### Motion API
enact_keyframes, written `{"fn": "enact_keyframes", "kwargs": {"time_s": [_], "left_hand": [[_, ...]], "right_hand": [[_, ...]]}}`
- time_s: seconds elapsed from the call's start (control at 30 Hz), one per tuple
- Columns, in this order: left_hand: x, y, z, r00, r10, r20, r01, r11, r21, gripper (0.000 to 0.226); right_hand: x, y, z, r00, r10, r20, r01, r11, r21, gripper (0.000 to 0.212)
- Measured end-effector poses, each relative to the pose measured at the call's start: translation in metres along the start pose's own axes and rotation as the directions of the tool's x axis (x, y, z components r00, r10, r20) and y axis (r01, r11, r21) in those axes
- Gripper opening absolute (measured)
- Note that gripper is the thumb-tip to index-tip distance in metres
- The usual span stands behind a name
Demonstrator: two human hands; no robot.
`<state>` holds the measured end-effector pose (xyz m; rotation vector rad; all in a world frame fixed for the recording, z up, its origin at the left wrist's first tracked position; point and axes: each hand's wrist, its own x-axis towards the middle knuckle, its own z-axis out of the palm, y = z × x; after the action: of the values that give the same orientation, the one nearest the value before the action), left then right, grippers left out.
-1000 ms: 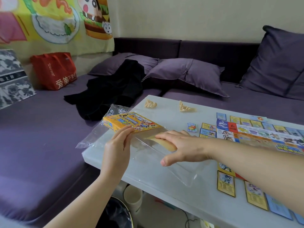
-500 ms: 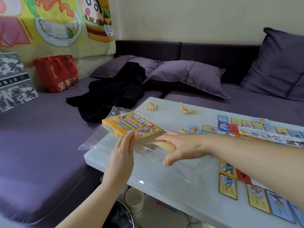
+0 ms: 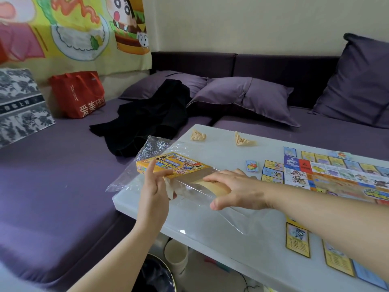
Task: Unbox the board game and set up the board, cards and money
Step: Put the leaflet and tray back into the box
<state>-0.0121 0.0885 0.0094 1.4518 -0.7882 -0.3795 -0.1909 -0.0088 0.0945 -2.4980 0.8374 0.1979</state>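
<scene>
A: Left hand status?

B: Forearm comes up from the bottom edge and the hand stands on edge. The fingers are straight and slightly spread, tips lying on the near corner of the yellow game box. It isn't wrapped round anything. The thumb is hidden, with a bit of white just beside the palm that I can't identify.

A: Right hand?

B: Arm reaches in from the right, across the table. Palm is down, fingers flat and together, pressing on a tan piece that sticks out of the box end nearest the hand. The thumb is splayed toward the camera. The hand is flat, not clamped.

A: Where's the box?

B: Lying flat on the table's left end, directly ahead of both sets of fingertips. A clear plastic bag is around it: the crinkled end is beyond the left fingertips, and a smooth sheet runs back under the right wrist. I can't tell whether the right hand is inside the film or on top of it.

A: Rest of the set?

B: The board is laid out beyond the right forearm. Cards lie in a row on the near side of that forearm. A small stack sits just past the right knuckles.
</scene>
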Motion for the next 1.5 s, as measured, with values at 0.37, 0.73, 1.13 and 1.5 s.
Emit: {"fn": "enact_keyframes", "kwargs": {"time_s": [0.37,0.73,1.13,1.5], "left_hand": [[-0.007,0.004,0.01,0.993,0.042,0.114,-0.057,0.989,0.135,0.043],[-0.002,0.003,0.028,0.942,-0.319,-0.102,0.302,0.94,-0.156,0.079],[0.005,0.025,0.028,0.847,-0.532,-0.004,0.465,0.744,-0.48,0.031],[-0.006,0.031,0.03,0.852,-0.514,0.103,0.482,0.691,-0.538,0.031]], "right_hand": [[0.002,0.004,-0.004,0.999,0.04,0.013,-0.039,0.998,-0.042,0.084],[0.006,-0.003,0.004,0.999,-0.04,-0.006,0.039,0.99,-0.136,0.083],[-0.005,-0.014,-0.001,0.992,-0.118,-0.054,0.095,0.944,-0.316,0.083],[-0.022,-0.015,-0.012,0.972,-0.16,-0.174,0.092,0.934,-0.346,0.106]]}}
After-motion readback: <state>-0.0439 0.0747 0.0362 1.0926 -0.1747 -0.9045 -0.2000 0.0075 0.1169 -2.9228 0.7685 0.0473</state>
